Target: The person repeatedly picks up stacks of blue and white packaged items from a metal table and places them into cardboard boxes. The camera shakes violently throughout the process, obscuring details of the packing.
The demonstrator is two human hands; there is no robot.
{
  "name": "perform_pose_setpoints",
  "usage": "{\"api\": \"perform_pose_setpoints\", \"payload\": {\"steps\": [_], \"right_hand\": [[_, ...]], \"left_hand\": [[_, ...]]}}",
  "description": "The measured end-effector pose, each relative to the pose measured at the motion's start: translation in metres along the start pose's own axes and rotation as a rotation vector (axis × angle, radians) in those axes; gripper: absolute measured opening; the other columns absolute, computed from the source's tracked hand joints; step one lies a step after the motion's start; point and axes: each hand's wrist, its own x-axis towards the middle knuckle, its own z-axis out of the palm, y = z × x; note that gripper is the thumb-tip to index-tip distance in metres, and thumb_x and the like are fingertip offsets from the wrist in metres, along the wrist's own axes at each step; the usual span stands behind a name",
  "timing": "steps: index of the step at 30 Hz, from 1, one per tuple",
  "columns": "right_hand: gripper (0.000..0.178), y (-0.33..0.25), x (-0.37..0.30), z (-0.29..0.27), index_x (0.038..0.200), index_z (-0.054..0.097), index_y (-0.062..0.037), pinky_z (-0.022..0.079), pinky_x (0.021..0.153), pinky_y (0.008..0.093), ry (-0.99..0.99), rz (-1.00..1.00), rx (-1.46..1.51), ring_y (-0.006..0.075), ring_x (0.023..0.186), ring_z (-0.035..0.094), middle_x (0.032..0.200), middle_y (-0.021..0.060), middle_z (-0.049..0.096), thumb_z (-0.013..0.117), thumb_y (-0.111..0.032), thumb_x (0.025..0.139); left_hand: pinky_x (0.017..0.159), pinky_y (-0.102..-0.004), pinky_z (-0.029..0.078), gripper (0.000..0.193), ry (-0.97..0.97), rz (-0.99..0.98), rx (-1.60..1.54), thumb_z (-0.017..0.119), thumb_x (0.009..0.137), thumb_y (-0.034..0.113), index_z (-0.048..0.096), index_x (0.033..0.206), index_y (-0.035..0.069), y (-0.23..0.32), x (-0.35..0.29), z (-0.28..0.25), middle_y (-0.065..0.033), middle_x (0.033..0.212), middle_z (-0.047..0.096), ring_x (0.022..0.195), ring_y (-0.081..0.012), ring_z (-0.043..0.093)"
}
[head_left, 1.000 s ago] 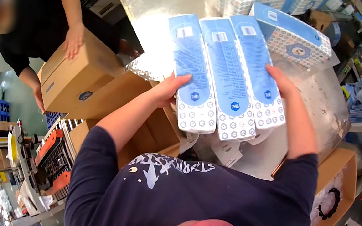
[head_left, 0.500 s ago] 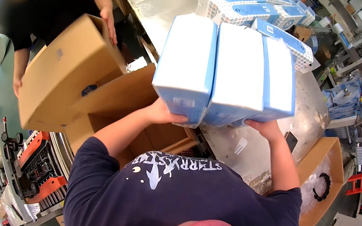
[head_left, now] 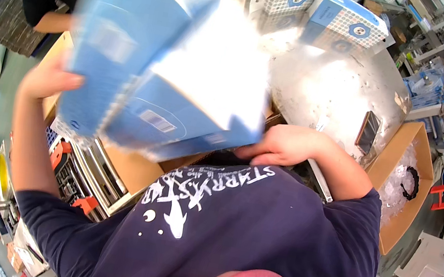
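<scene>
Between my hands hangs a row of blue-and-white cartons (head_left: 173, 109), tilted and partly blurred by motion, with pale barcode patches on their blue sides. My left hand (head_left: 52, 76) presses the row's left end, thumb against the blue side. At the lower right corner, my right hand (head_left: 283, 146) grips the other end with fingers curled under. Below the cartons, part of an open brown cardboard box (head_left: 130, 170) shows; its inside is mostly hidden by them.
More patterned cartons (head_left: 346, 21) stand on the worn metal table (head_left: 326, 88). A phone (head_left: 368, 131) lies near its right edge, beside a cardboard box (head_left: 396, 228) holding clear plastic and a black ring. A co-worker's arm (head_left: 52, 22) shows behind the cartons; a roller conveyor (head_left: 103, 174) runs lower left.
My hands have carried the cartons left and tilted them, from above the table to above the cardboard box. The large box in the co-worker's hands is now mostly out of sight.
</scene>
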Motion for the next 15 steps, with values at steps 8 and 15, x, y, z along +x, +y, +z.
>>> {"api": "perform_pose_setpoints", "payload": {"steps": [8, 15], "right_hand": [[0.041, 0.087, -0.107, -0.014, 0.125, 0.05, -0.0084, 0.046, 0.078, 0.026, 0.83, 0.436, 0.273, 0.0116, 0.086, 0.057, 0.097, 0.0054, 0.064, 0.058, -0.011, 0.085], [0.025, 0.255, -0.403, 0.1, 0.096, 0.065, -0.0033, 0.048, 0.065, 0.0289, 1.891, 1.488, -0.213, 0.0139, 0.072, 0.062, 0.077, 0.0102, 0.066, 0.062, -0.02, 0.077]], "left_hand": [[0.1, -0.0335, 0.033, 0.084, -0.183, -0.426, 0.263, 0.058, 0.077, 0.058, 0.036, 0.135, 0.001, -0.262, 0.169, 0.143, -0.0185, 0.132, 0.045, 0.122, -0.0274, 0.043], [0.094, -0.0341, 0.039, 0.059, 0.132, -0.372, 0.597, 0.062, 0.079, 0.046, 0.052, 0.124, 0.008, -0.273, 0.186, 0.156, -0.0174, 0.118, 0.056, 0.115, -0.0275, 0.05]]}}
